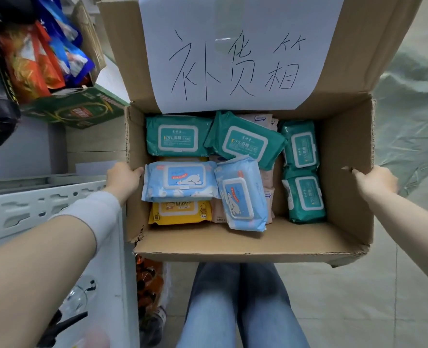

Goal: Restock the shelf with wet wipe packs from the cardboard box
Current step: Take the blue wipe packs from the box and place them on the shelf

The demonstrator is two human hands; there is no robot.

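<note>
Brown box point(233, 243) holds teal pack point(177, 135), bear-printed blue pack point(180, 182), yellow pack point(180, 213).

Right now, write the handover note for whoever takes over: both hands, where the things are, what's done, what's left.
Hands: left hand grips the left wall of the cardboard box; right hand grips its right wall.
Things: the box is open, right next to the white shelf. Inside lie four teal packs, two light blue packs, one yellow pack and pink packs underneath.
Done: nothing visible yet; no pack is out of the box in this view.
Left: free a hand, probably by setting the box down, then move the packs to the shelf.
</note>
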